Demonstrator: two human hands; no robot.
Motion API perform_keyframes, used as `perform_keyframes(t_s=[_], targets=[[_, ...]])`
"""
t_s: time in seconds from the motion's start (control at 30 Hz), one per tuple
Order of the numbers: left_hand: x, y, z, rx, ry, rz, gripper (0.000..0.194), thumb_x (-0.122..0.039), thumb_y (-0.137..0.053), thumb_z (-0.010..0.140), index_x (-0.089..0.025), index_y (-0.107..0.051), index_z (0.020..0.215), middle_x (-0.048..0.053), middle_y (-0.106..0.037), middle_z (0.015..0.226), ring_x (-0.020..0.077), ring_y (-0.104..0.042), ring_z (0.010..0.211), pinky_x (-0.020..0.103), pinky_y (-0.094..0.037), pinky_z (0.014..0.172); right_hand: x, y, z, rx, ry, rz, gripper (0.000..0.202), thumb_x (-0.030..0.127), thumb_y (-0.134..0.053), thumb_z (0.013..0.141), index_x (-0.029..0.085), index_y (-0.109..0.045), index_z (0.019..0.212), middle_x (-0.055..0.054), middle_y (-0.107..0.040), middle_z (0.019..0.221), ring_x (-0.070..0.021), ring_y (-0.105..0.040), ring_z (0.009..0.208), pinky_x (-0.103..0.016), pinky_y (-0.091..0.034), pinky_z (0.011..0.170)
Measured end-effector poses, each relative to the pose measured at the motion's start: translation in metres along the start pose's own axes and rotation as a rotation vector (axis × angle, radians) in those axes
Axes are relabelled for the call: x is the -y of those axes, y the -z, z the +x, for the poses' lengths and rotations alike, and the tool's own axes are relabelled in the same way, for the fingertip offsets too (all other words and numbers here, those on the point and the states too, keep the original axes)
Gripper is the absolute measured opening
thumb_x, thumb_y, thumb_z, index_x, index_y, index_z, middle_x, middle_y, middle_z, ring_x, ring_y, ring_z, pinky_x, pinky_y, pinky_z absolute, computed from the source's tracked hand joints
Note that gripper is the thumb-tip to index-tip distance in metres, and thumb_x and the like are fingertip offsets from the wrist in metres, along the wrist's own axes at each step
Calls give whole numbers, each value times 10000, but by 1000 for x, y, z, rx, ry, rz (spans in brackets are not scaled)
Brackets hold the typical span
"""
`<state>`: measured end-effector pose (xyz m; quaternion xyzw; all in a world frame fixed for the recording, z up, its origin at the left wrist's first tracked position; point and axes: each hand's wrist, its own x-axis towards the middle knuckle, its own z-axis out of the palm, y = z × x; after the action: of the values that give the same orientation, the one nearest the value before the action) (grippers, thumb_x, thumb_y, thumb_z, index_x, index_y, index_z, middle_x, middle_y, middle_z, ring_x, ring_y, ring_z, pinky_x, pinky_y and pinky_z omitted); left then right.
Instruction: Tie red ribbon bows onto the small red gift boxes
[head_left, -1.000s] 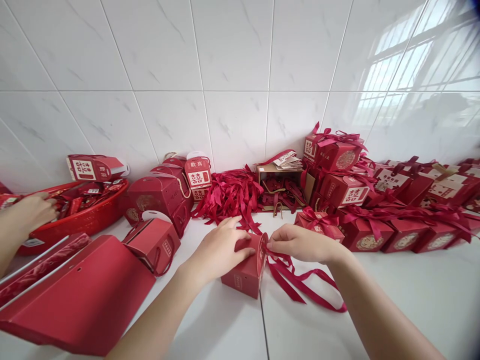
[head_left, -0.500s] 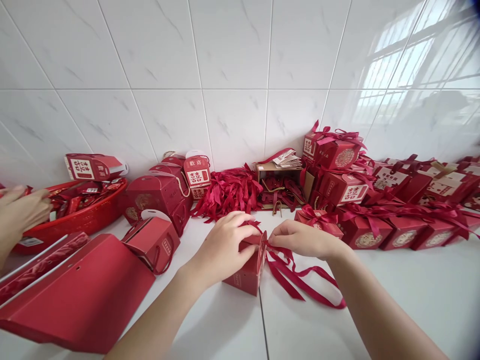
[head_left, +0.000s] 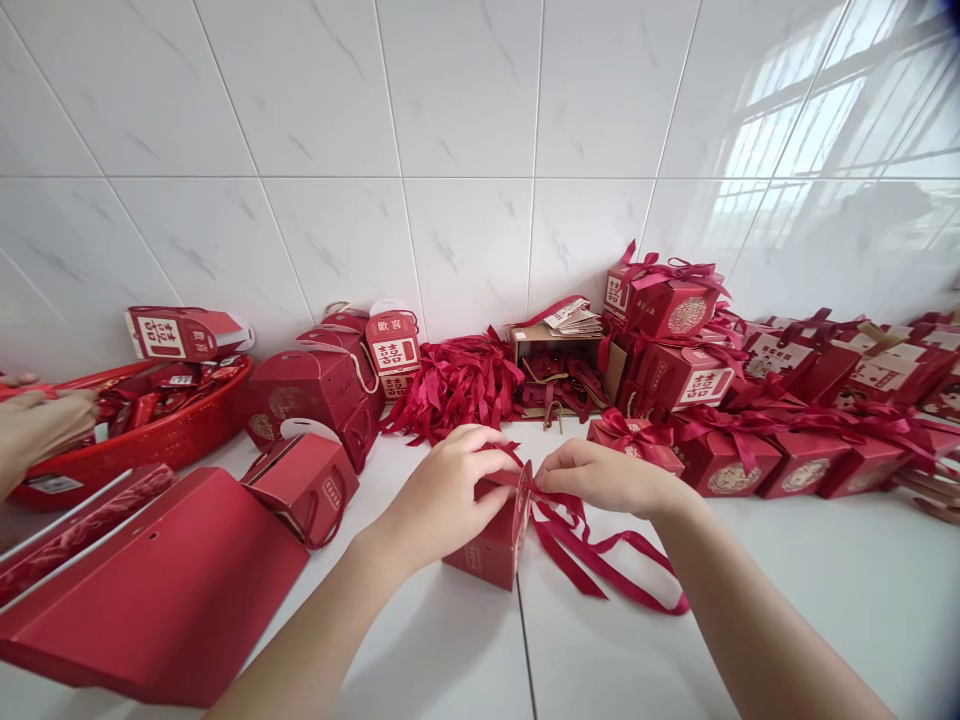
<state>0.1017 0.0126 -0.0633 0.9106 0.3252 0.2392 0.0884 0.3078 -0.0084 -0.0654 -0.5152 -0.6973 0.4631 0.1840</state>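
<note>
A small red gift box [head_left: 480,560] stands upright in front of me on the white table. Curled over its top from the left, my left hand [head_left: 457,490] grips the box, its fingers at the top flaps. Beside the box's right edge, my right hand [head_left: 600,475] pinches a dark red ribbon [head_left: 637,545]. The ribbon's loose ends trail over the table to the right in a loop. My fingers hide much of the box top, so how the ribbon runs there cannot be seen.
A heap of red ribbons [head_left: 469,385] lies behind, beside an open carton [head_left: 570,375]. Bow-tied boxes [head_left: 735,460] crowd the right. At left are a red basket [head_left: 165,435] of sweets, a large red box [head_left: 172,590], and a co-worker's hand [head_left: 52,425]. Another person's hand [head_left: 934,490] shows far right.
My hands stay almost in place at the box and ribbon. A person's hand has come into view at the right edge. The co-worker's hand at left has shifted slightly left.
</note>
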Motion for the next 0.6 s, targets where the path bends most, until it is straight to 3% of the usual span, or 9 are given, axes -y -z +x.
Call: perform_keyframes(t_s=[0.27,0.47,0.53,0.6], targets=[[0,-2,0,-2,-2,16,223,-168,-552,823,-254,-709,956,36,-607,1189,201,-551,1108,337,-474,918,3,-3,1,-12,23,27,318,350,-465,800,191,-315,569,54,-241,563,-83,-196,506,-268,-169,483],[1,-9,1,-28,-11,22,200,-105,-526,815,-223,-688,812,28,-621,1141,197,-558,1084,345,-463,916,3,-8,2,-14,12,13,355,383,-457,831,196,-287,581,60,-216,546,-81,-180,483,-266,-147,453],[1,-10,2,-48,-9,11,199,-103,-496,838,-212,-661,817,33,-618,1124,191,-565,1060,337,-469,895,2,-9,2,-61,-2,-37,371,419,-461,839,192,-339,572,57,-269,533,-81,-232,474,-260,-182,450],[0,-10,3,-77,-4,-19,202,-119,-442,882,-205,-624,859,43,-606,1108,174,-579,1011,318,-479,862,1,-10,1,-216,0,-107,333,461,-505,824,185,-484,639,25,-440,601,-106,-393,538,-257,-289,492]])
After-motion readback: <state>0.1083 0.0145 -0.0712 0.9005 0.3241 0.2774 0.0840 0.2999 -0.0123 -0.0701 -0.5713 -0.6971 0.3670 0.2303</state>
